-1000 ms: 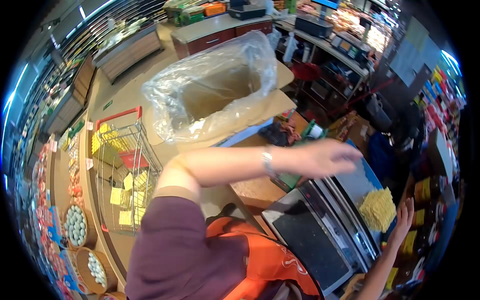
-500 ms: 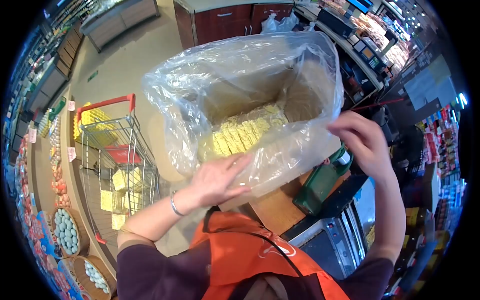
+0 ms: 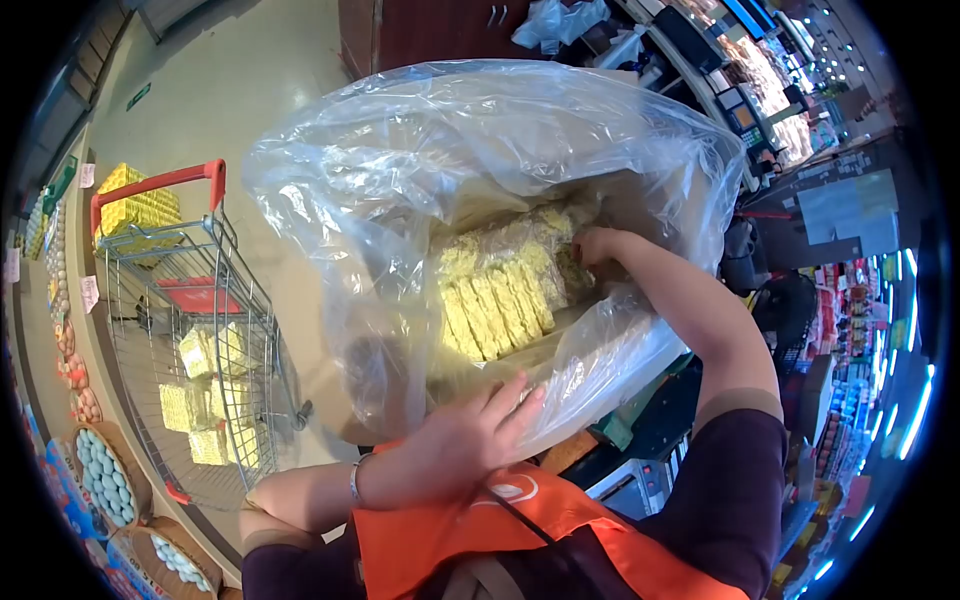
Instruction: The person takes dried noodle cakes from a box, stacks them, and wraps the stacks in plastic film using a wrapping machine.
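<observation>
A box lined with a clear plastic bag (image 3: 400,130) stands open in front of me. Inside it lie rows of yellow dried noodle cakes (image 3: 498,310), the ones behind under clear wrap. My left hand (image 3: 475,430) rests on the near edge of the bag, fingers stretched out and apart, holding nothing. Deep in the box, my right hand (image 3: 597,247) reaches to the right end of the noodle cakes. Its fingers look curled in there, and what they grip is hidden.
To the left stands a shopping cart (image 3: 165,180) with several noodle blocks (image 3: 205,395) in it. Beyond it, baskets of pale eggs (image 3: 104,475) line a shelf. A yellow crate-like stack (image 3: 140,205) is behind the cart handle. A counter with a keypad device (image 3: 738,108) is at back right.
My right hand has moved from outside the box's right edge down into it, reaching the noodle cakes. My left hand stays at the near edge. The view has shifted closer over the box.
</observation>
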Motion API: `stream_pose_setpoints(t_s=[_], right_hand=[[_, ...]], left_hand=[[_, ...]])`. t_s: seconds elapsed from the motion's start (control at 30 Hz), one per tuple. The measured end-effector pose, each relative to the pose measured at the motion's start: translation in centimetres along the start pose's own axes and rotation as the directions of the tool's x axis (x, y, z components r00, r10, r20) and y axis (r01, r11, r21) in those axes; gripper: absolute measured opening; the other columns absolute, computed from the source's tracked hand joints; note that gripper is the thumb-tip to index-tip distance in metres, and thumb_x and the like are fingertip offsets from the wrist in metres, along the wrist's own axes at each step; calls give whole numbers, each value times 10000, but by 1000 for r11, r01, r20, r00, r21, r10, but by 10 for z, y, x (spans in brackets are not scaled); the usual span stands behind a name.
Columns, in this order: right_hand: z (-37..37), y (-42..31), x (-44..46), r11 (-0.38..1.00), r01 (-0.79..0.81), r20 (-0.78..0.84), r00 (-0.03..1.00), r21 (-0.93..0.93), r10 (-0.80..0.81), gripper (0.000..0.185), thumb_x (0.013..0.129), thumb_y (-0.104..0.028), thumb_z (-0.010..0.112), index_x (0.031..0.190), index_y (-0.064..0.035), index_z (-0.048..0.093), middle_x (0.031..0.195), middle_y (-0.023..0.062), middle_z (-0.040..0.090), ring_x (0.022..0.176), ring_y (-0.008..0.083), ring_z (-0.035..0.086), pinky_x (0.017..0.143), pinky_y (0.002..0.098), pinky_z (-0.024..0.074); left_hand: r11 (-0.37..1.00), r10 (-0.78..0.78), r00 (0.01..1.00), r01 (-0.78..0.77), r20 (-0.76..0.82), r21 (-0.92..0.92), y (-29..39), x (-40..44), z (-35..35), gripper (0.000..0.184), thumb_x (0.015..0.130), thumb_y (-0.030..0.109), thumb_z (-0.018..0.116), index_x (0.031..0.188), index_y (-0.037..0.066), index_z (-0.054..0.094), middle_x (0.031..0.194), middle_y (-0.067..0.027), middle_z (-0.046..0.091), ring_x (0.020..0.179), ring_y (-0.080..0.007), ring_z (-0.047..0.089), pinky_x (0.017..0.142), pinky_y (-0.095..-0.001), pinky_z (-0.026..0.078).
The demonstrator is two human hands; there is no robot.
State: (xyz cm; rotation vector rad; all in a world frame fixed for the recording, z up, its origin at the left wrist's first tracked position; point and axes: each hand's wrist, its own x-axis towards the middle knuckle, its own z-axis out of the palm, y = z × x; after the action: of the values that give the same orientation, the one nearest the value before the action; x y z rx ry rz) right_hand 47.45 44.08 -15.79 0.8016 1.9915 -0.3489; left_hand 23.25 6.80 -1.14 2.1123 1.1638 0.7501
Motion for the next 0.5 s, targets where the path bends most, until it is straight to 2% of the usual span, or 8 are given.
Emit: stream_pose_setpoints(t_s=[0.1,0.2,0.3,0.37,0.43,0.5], right_hand=[[31,14,30,980,-196,-55,979,-28,194,407,691,-176,730,1091,-112,697,1057,125,702,980,277,668,849,372,526],[50,10,40,952,-283,-290,907,119,306,348,736,-202,728,1067,-100,690,1044,133,700,977,275,667,844,372,524],[-1,-27,4,942,-2,-342,931,337,124,273,814,-221,695,1063,-109,681,1046,122,696,970,272,664,846,372,517],[-36,-62,-17,920,261,-462,881,291,-103,232,880,-230,661,1084,-121,675,1033,96,694,943,274,662,842,374,509],[-63,-98,-33,817,534,-498,781,218,-377,210,910,-229,619,1087,-127,667,1096,76,683,1023,310,631,901,407,489],[-66,-120,-7,778,622,-472,714,87,-517,200,904,-220,623,1066,-111,666,1107,80,668,1040,296,615,922,418,466]], left_hand=[[1000,25,1000,-25,-12,-10,-5,3,3,718,794,251,741,1386,-31,448,1382,-273,454,1049,-345,626,782,-353,553],[999,37,999,-37,-3,-3,-4,6,-3,698,809,240,727,1388,-28,445,1405,-276,427,1059,-349,620,804,-361,552],[999,45,999,-46,-30,-20,-6,6,0,654,827,227,704,1375,-32,460,1412,-280,416,1066,-354,618,826,-367,550],[996,74,996,-76,-51,-41,-8,6,-2,616,843,222,684,1360,-38,474,1402,-284,426,1073,-360,616,842,-367,547],[998,56,998,-57,-26,-28,-7,9,-4,591,854,234,669,1342,-46,487,1383,-287,446,1090,-367,612,857,-368,545],[998,55,998,-55,0,-24,-8,11,-6,573,864,245,656,1327,-52,497,1364,-290,466,1105,-374,608,871,-368,544]])
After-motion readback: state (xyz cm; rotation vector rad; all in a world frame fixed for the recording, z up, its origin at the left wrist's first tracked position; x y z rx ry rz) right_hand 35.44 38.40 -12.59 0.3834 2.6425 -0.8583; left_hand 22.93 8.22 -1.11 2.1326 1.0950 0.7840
